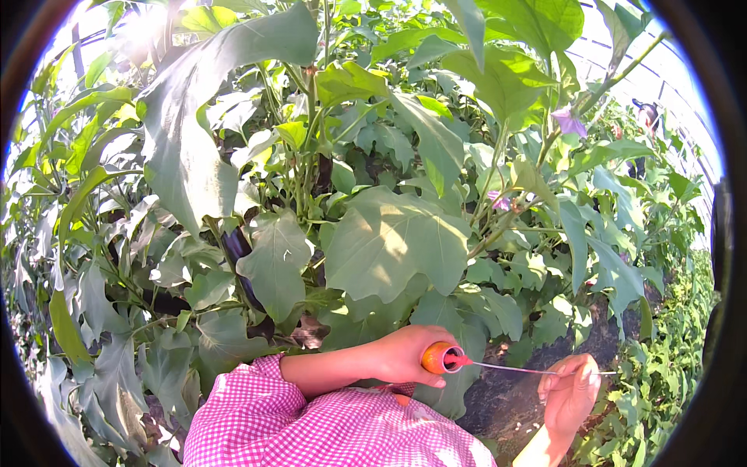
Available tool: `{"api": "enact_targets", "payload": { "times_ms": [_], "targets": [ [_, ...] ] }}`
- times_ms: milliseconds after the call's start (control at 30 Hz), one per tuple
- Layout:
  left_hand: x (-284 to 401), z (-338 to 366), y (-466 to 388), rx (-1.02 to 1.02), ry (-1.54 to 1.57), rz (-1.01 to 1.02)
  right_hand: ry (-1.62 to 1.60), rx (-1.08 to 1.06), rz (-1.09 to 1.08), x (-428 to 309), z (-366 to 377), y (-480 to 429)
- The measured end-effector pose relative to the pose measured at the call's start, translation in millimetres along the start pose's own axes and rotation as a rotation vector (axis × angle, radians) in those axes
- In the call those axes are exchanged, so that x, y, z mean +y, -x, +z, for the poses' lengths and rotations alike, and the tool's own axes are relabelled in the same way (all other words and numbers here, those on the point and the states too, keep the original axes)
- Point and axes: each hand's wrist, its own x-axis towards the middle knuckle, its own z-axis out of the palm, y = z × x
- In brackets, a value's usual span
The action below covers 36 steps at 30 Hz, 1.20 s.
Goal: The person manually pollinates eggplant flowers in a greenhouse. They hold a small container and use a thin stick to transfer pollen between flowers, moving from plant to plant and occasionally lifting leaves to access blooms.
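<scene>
My left hand (pixel 411 353) is closed around a small orange bottle (pixel 433 358), whose open mouth faces right. My right hand (pixel 569 388) pinches a thin rod (pixel 508 368) between thumb and fingertips. The rod's red-coated tip (pixel 461 361) is at the bottle's mouth; how far it reaches inside is hard to tell. Right in front of both hands grow eggplant plants with broad leaves (pixel 397 239). One pale purple flower (pixel 569 122) opens at the upper right, and another flower (pixel 500 200) sits lower, partly behind leaves. A dark purple eggplant (pixel 236 245) hangs at the left, half hidden by foliage.
A thick slanting stem (pixel 496 236) crosses the right side of the plants. Dark ground (pixel 513 403) shows below the rod. Low green plants (pixel 653 362) line the right edge. Thin hoops (pixel 659 76) of a greenhouse frame arch behind. A checked sleeve (pixel 239 403) covers my left upper arm.
</scene>
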Motion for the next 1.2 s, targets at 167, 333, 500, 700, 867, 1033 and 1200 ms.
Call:
{"api": "enact_targets", "payload": {
  "times_ms": [167, 333, 500, 700, 867, 1033, 1200],
  "targets": [
    [-14.5, -13.7, 6.4, 0.047, 0.047, 0.056, -0.036, -0.049, 0.02, 3.0, 26.2, -19.2],
    [-18.5, -28.1, 7.6, 0.036, 0.083, 0.022, -0.124, 0.01, 0.049, 8.4, 29.2, -26.3],
    [-18.9, -35.6, 12.0, 0.071, 0.109, 0.02, -0.169, 0.055, 0.097, 13.4, 47.1, -31.6],
    [-6.0, -33.6, 23.7, 0.142, 0.214, -0.068, -0.299, 0.023, -0.317, -19.2, 44.0, -41.0],
    [-3.8, -34.4, 40.2, 0.162, 0.217, -0.118, -0.153, -0.182, -0.482, -40.4, 104.9, -83.6],
    [2.3, -30.5, 60.5, 0.223, 0.318, -0.18, 0.216, -0.515, -0.658, -35.1, 189.5, -155.5],
    [15.4, -27.8, 73.4, 0.258, 0.365, -0.2, 0.461, -0.563, -0.654, -28.7, 244.2, -197.1]
  ]
}}
